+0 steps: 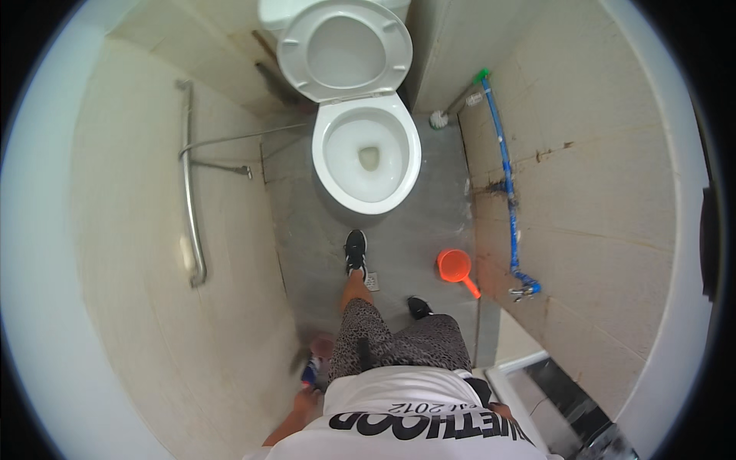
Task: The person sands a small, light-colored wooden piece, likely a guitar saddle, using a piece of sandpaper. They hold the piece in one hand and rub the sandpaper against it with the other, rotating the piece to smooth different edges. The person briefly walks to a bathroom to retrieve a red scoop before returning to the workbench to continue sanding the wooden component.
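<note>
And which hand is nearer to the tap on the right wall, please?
Right. The right hand is on the same side of the body as the tap; the left hand is on the opposite side, farther away.

The grey floor (307,211) bears a white toilet (364,126) and orange dipper (455,265).

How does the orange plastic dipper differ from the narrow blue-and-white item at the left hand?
Colour: the orange plastic dipper is plain orange; the narrow blue-and-white item shows blue, white and some red.
Shape: the dipper has a round bowl and handle; the item looks slim, its exact kind unclear.
Place: the dipper lies on the grey floor; the item is at the left hand.
Both are smaller than the white toilet.
</note>
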